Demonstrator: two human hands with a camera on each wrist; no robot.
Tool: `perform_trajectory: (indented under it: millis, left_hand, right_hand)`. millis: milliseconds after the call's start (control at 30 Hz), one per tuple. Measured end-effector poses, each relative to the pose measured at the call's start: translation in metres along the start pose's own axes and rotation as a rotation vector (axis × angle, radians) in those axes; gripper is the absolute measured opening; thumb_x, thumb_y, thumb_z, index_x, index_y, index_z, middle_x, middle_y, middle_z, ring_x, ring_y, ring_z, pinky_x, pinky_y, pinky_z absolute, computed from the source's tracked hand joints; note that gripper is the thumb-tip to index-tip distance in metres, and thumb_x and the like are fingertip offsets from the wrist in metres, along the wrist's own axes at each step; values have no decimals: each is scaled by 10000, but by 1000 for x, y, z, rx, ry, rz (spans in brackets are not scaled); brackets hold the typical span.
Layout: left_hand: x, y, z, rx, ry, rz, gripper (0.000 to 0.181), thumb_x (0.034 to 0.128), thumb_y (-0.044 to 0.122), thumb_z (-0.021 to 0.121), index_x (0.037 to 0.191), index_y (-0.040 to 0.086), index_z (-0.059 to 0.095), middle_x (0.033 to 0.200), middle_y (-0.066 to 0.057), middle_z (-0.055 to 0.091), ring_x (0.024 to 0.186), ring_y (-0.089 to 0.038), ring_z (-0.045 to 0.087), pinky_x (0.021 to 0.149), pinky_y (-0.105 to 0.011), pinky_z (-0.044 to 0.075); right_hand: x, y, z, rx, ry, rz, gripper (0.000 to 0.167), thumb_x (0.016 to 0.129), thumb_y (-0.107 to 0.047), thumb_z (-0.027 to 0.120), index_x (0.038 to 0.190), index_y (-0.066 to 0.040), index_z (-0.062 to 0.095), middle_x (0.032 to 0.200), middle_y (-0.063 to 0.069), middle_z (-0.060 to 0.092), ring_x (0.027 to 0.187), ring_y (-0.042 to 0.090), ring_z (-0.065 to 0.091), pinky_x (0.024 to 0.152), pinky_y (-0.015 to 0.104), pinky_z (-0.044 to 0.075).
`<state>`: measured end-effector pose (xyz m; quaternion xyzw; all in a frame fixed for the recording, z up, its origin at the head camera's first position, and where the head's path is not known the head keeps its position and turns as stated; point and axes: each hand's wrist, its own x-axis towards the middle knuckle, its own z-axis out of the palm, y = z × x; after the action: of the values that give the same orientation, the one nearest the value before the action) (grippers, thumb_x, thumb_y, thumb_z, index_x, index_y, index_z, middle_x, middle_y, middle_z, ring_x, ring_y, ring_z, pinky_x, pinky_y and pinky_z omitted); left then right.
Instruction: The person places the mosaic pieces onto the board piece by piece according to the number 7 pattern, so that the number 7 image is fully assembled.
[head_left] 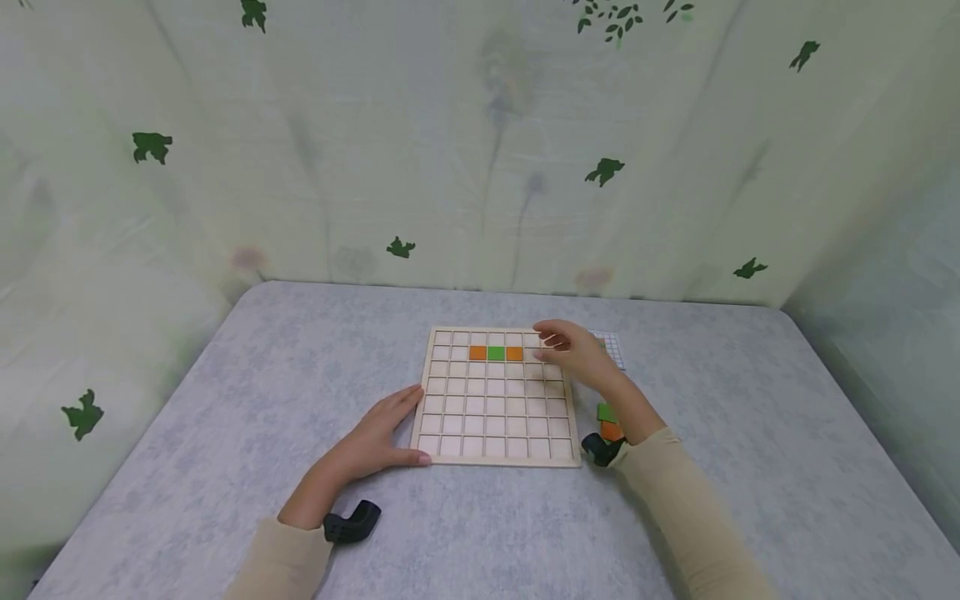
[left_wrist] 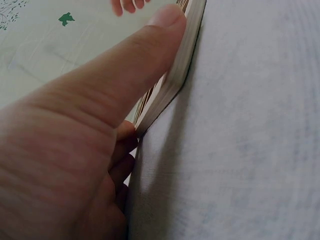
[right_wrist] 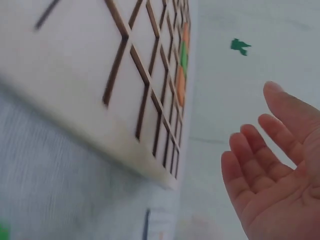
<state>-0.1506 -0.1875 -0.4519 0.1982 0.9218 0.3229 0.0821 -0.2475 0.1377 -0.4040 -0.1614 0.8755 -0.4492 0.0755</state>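
A wooden grid board lies on the table. In one of its upper rows sit an orange tile, a green tile and another orange tile, side by side. My left hand steadies the board's near left corner, its thumb against the near edge and its fingers along the left side. Over the board's far right part hovers my right hand, fingers apart and slightly bent. The right wrist view shows nothing in that palm.
Right of the board, partly behind the right forearm, lie loose green tiles and orange tiles. A small gridded card lies beyond the right hand. Printed cloth hangs behind the grey table.
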Motion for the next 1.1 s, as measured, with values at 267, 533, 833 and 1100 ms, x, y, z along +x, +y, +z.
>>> perform_trajectory:
  millis: [267,533,833,1100]
  left_hand:
    - [0,-2,0,3,0,1,1054,655,564,704,1426,36,215,1466,-123,188,1312,-349,158,1008,-530,187]
    - [-1,-1,0,-6,4,8,1059,647,564,708,1424,35,221,1463,-129,193,1308,-358,162,1000,-542,190]
    - [-1,0,0,-4,7,1,1053,648,554,715,1424,38,224,1464,-124,195,1311,-348,162,1005,-531,192]
    - [-1,0,0,-2,0,1,1060,647,578,699,1427,44,219,1467,-115,190,1313,-347,158,1008,-529,187]
  right_hand:
    - [-49,11,-30,-59,53,-35,457,837,-160,649,1257,-62,498,1196,107,527,1058,283,492,900,431,393]
    - [-83,40,-36,-109,15,66,458,832,-187,655,1245,-53,509,1214,109,516,1068,291,481,896,449,392]
    - [-99,64,-31,-147,25,90,361,804,-171,683,1126,-33,596,1074,95,580,921,227,535,799,390,442]
    - [-100,70,-29,-180,52,25,268,810,-140,673,1056,-44,623,1013,71,575,874,210,543,753,363,453]
